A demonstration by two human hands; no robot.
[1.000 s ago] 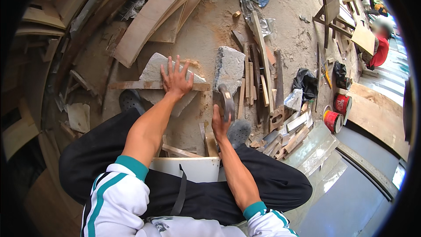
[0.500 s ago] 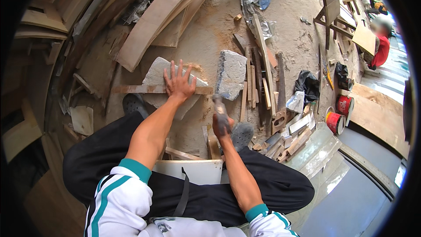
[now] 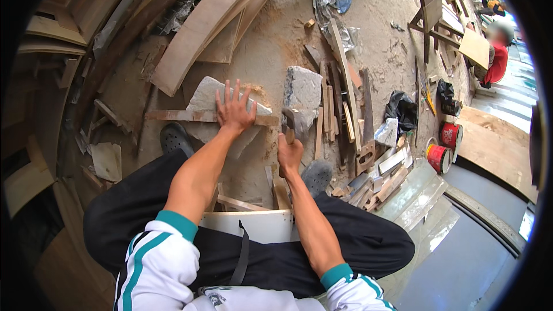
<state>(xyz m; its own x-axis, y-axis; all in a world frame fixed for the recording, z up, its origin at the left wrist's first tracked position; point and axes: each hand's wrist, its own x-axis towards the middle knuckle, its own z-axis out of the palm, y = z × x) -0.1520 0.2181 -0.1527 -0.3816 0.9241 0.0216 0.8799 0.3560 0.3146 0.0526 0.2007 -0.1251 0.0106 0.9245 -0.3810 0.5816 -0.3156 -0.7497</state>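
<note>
My left hand lies flat with fingers spread, pressing on a narrow wooden strip. The strip rests across a pale, rough stone slab, which shows on both sides of it. In my right hand a hammer is gripped by its handle, fingers wrapped round it. Its dark head is beside the strip's right end; whether they touch I cannot tell. Just beyond the hammer sits a grey concrete block.
Wood strips and a handsaw lie right of the block. Wood offcuts, a black plastic bag and red tins are farther right. Curved boards lean at far left. A person in red sits at far right.
The hammer, blurred and tilted toward me before, now shows clearly with its head beside the strip's end. My right hand has shifted slightly away from me; my left hand stays on the strip.
</note>
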